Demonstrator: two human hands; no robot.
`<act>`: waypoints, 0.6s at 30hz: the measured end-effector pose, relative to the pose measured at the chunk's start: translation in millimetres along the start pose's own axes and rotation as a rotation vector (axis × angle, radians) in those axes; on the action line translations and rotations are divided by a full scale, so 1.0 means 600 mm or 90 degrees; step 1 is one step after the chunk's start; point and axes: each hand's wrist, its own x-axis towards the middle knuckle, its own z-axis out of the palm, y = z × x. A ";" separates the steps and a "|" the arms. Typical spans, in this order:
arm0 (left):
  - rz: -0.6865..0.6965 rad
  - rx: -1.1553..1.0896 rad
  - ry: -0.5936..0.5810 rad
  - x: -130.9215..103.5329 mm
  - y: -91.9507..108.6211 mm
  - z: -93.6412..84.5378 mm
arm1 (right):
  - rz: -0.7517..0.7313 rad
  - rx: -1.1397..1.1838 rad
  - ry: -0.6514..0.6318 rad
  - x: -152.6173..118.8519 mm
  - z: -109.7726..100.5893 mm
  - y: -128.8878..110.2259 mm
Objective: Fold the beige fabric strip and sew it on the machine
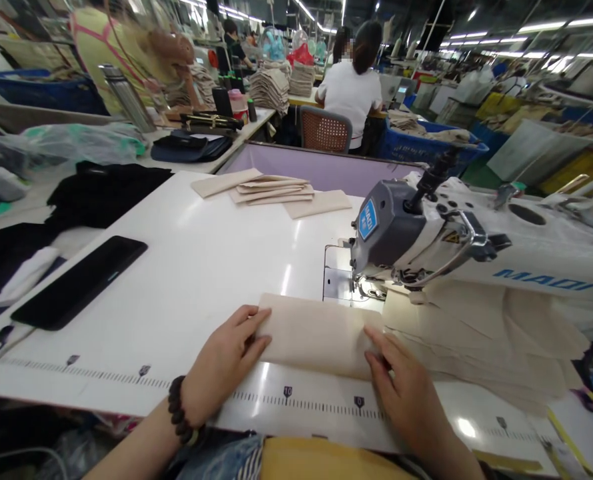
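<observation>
A flat beige fabric piece (316,337) lies on the white table in front of the sewing machine (391,227). At its left end, my left hand (231,353) has thumb and fingertips on the cloth, with a dark beaded bracelet at the wrist. My right hand (401,373) touches the right end, its thumb and index finger at the edge. Both hands hold the piece by its ends. The needle area, lit by a lamp, is just behind the cloth's right part.
Folded beige pieces (276,190) lie at the table's back. More beige cloth (486,333) spreads right of the machine. A black phone (81,283) rests at the left, beside black fabric (101,190). People work beyond a purple panel (316,170).
</observation>
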 end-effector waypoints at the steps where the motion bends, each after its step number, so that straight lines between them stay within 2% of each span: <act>1: 0.000 0.007 0.005 0.001 -0.001 -0.001 | 0.001 -0.003 -0.004 0.001 0.000 0.001; 5: 0.007 0.007 0.016 0.002 -0.002 -0.004 | 0.009 -0.013 -0.011 0.006 0.003 0.003; 10: -0.026 0.003 0.002 0.000 0.001 -0.008 | 0.025 -0.030 -0.015 0.010 0.006 0.002; 18: -0.037 -0.001 0.004 0.001 0.007 -0.009 | -0.017 -0.096 -0.024 0.010 0.009 0.013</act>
